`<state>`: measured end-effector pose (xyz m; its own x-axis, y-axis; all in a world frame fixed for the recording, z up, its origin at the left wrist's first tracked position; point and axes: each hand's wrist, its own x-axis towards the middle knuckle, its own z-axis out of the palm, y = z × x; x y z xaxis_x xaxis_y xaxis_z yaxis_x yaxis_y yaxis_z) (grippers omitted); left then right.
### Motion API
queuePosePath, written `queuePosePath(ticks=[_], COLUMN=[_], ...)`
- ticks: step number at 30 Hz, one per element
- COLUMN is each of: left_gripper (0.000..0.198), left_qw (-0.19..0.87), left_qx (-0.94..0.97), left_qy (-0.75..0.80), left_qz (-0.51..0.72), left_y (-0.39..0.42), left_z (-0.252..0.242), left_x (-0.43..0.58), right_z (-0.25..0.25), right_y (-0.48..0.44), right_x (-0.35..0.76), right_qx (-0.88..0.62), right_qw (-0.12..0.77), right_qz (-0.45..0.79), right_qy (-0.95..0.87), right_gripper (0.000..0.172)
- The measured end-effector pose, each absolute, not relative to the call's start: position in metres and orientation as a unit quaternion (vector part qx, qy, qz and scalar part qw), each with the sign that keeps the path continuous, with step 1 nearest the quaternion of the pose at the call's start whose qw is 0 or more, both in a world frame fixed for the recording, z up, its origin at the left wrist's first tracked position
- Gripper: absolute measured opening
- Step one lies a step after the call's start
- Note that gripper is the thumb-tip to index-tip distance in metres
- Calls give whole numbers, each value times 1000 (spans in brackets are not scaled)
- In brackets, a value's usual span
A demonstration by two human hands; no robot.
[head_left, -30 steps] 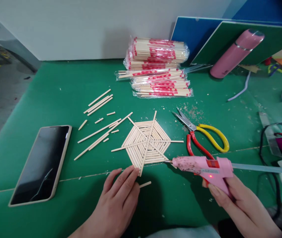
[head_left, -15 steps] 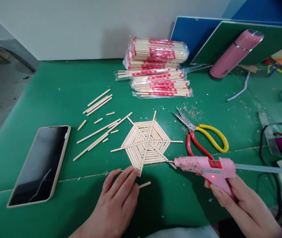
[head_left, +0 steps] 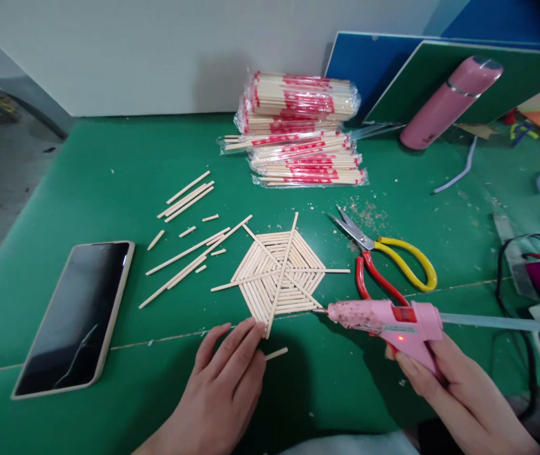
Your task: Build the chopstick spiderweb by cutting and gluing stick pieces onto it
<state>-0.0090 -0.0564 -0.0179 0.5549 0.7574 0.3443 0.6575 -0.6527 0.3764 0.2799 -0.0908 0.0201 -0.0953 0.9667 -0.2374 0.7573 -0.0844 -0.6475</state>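
Observation:
A hexagonal web of wooden sticks [head_left: 283,270] lies flat on the green tabletop, its crossed spokes reaching past the rim. At its lower left corner rest the fingertips of my left hand [head_left: 232,376], closed, with a short wooden stick [head_left: 277,354] poking out from beneath the fingers. Most of that stick is hidden. My right hand [head_left: 454,379] is wrapped round the handle of a pink hot glue gun [head_left: 384,318], whose red light glows. The gun's metal nozzle is at the web's lower right corner. Scissors [head_left: 367,243] with red and yellow handles lie just behind the gun.
Loose sticks and cut pieces [head_left: 189,202] lie left of the web, with a phone [head_left: 73,319] farther left. Wrapped chopstick bundles [head_left: 301,104] and a pink flask [head_left: 450,104] stand at the back. A black cable [head_left: 498,278] runs along the right.
The glue gun has moved slightly left, its nozzle shifting along the web's lower right corner. My left hand stays in place.

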Motion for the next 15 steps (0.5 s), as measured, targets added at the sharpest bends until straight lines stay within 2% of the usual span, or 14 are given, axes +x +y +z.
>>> queuePosePath(ticks=[15], left_gripper=[12], left_qw=[109], left_qx=[873], left_qy=[406], left_qz=[247], left_y=[-57], left_z=[-18], left_x=[-10], right_z=[20], right_y=[-89], right_x=[282], right_qx=[-653], right_qw=[170], right_qz=[348], right_qy=[-651], right_gripper=[19])
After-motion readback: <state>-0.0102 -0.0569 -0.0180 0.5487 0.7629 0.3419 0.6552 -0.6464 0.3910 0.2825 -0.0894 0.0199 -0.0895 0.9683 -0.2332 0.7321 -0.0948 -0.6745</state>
